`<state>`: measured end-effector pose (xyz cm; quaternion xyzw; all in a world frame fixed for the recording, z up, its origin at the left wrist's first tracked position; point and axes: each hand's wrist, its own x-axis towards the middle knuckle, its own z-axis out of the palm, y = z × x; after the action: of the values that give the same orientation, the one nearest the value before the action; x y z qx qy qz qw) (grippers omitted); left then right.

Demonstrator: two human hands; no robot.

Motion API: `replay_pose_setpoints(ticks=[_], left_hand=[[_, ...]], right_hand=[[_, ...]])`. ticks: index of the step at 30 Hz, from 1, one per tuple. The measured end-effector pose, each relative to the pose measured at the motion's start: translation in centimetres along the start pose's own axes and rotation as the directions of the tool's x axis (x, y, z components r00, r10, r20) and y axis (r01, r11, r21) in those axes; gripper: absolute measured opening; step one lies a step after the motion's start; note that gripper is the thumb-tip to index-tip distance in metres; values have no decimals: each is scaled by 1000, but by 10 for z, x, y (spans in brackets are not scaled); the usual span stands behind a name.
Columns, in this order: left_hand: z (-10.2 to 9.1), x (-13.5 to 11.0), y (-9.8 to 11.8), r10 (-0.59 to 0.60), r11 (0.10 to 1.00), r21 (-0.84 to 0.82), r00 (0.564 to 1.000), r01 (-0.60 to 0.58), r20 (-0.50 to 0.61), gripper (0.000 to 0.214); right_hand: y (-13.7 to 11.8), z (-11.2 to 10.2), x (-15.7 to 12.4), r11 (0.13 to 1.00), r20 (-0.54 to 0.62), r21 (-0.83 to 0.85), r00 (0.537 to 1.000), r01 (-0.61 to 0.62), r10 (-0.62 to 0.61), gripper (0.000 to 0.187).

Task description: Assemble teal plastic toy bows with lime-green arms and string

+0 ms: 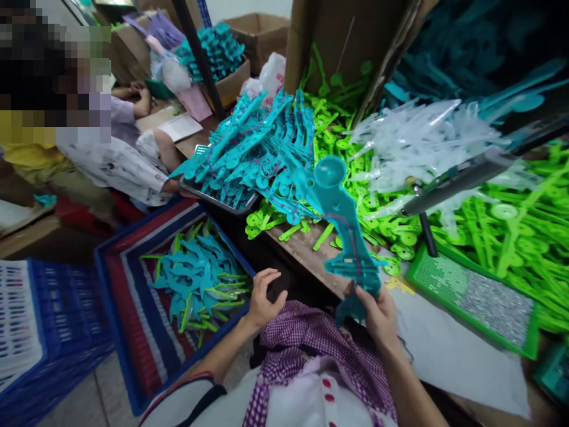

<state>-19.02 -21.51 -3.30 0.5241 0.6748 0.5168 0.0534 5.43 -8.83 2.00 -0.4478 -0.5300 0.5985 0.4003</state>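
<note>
1. From where I stand, the person's right hand [379, 311] is clamped on the lower end of a teal plastic piece [345, 219], thumb on top.
2. That piece stands tilted over the front edge of the worktop [306, 261], its round cup uppermost, close to a heap of similar teal pieces [262, 148].
3. The left hand [265, 299] is well apart from the right, fingers curled and parted from the thumb, above the checked apron [293, 329] and near the corner of a blue crate [122, 362].
4. The crate has a striped lining, and teal and green pieces [200, 276] lie piled on it.
5. The teal heap spills over a black tray [213, 200]; bright green pieces [480, 228] spread to its right, under a pile of clear ones [422, 139].
6. By the right forearm lie a white sheet [462, 356] and a green tray [532, 326] of small silvery bits [500, 305].
7. Over at the left sits a co-worker in a patterned white top [115, 160].
</note>
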Motion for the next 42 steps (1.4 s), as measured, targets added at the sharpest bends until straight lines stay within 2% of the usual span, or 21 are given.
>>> replay_pose_setpoints(ticks=[2,4,7,8,10,13,15,17,18,19,22,24,26,30,33,37,40,42], left_hand=[[11,-2,18,-157,979,-138,987,151,-31,34],[31,10,42,-223,928,-304,975,217,14,27],[68,42,85,-107,878,-436,968,199,227,31],[81,53,100,-21,864,-464,935,196,355,35],[108,71,130,131,833,-506,809,224,574,41],[150,77,164,246,773,-531,606,348,756,47],[176,64,174,282,742,-506,480,439,831,55],[196,42,176,298,764,-447,360,465,884,65],[202,30,174,302,793,-422,317,439,899,71],[206,18,172,303,824,-406,298,395,905,79],[208,-2,166,321,880,-403,313,250,894,90],[207,-2,162,314,905,-383,317,185,895,85],[210,5,158,309,921,-362,302,141,902,81],[228,26,147,404,886,-448,271,123,874,73],[243,36,139,433,875,-474,283,96,856,72],[254,40,129,415,895,-444,302,32,858,68],[258,38,123,372,912,-407,325,45,869,67],[260,38,121,329,927,-371,348,61,878,71]], right_hand=[[12,-16,-22,1000,-29,20,999,-23,24,22],[21,-29,-39,997,-87,71,996,-16,23,23],[28,-48,-63,984,-165,179,986,11,19,21],[30,-54,-71,978,-191,209,982,25,16,21],[31,-68,-87,967,-250,247,968,57,7,19],[25,-89,-104,938,-404,326,914,118,26,18],[18,-102,-103,903,-542,396,836,165,85,20],[13,-114,-91,882,-645,423,753,210,130,21],[12,-120,-82,880,-671,417,730,227,130,22],[12,-125,-72,884,-700,399,704,244,121,22],[18,-135,-44,894,-752,346,654,286,82,22],[22,-136,-34,897,-740,328,670,295,50,23],[23,-133,-28,903,-708,312,706,295,14,24],[23,-132,-19,915,-667,268,743,302,-50,26],[26,-135,-6,928,-660,247,749,278,-49,28],[40,-140,15,962,-713,156,700,223,-46,32],[53,-145,24,978,-742,93,668,189,-58,40],[59,-148,27,979,-747,99,663,181,-47,45]])
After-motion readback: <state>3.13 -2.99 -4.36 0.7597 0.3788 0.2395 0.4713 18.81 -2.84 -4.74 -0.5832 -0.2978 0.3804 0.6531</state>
